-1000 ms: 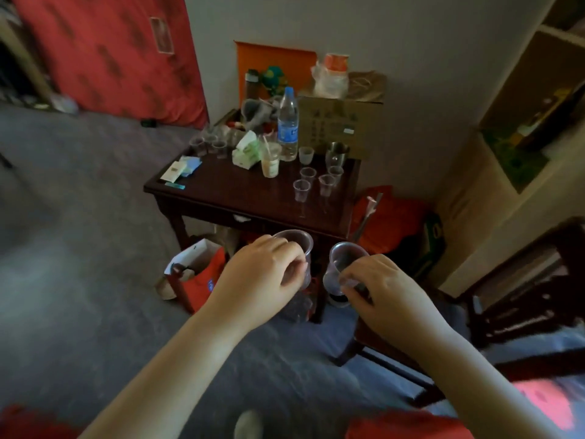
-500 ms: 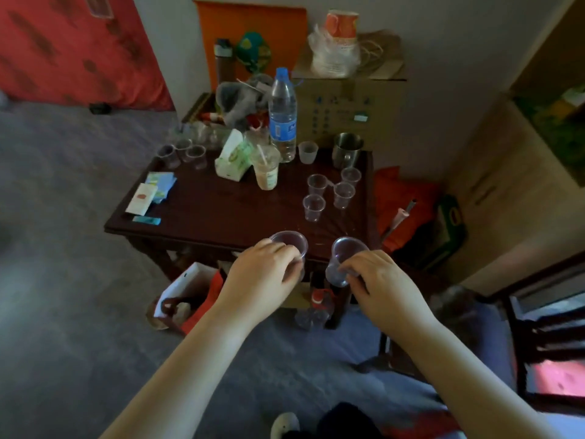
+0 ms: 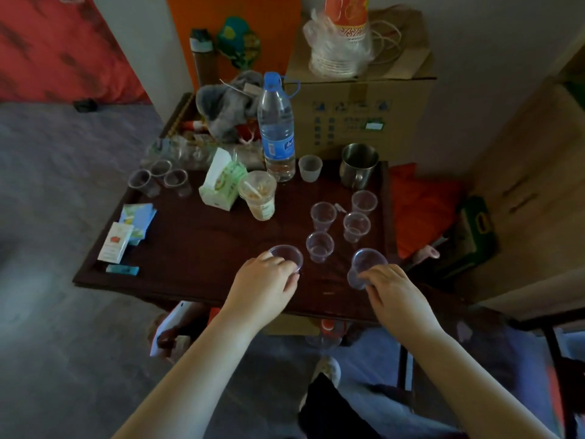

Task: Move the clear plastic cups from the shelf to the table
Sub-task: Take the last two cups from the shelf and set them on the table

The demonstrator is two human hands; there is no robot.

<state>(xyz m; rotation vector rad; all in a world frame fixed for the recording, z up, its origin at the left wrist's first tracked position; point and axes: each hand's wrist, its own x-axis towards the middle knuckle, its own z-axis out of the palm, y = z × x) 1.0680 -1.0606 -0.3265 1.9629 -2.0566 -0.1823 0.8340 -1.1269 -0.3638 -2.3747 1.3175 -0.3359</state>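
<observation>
My left hand (image 3: 264, 285) grips a clear plastic cup (image 3: 286, 255), upright, low over the front of the dark wooden table (image 3: 196, 248). My right hand (image 3: 391, 291) holds a second clear cup (image 3: 364, 266), tilted away from me, near the table's front right. Between my hands and behind them stand several more clear cups, the nearest (image 3: 319, 247) between the two held ones, others (image 3: 356, 226) further back. Three clear cups (image 3: 160, 179) cluster at the table's far left.
At the back of the table are a water bottle (image 3: 277, 128), a steel mug (image 3: 357, 164), a drink cup with a straw (image 3: 258, 194), a tissue box (image 3: 221, 182) and packets at the left edge (image 3: 128, 229). A cardboard box (image 3: 361, 106) stands behind. A wooden shelf unit (image 3: 531, 172) is at right.
I have stepped closer, so the table now fills the view. Both hands have carried their cups forward from in front of the table's edge to above its front part.
</observation>
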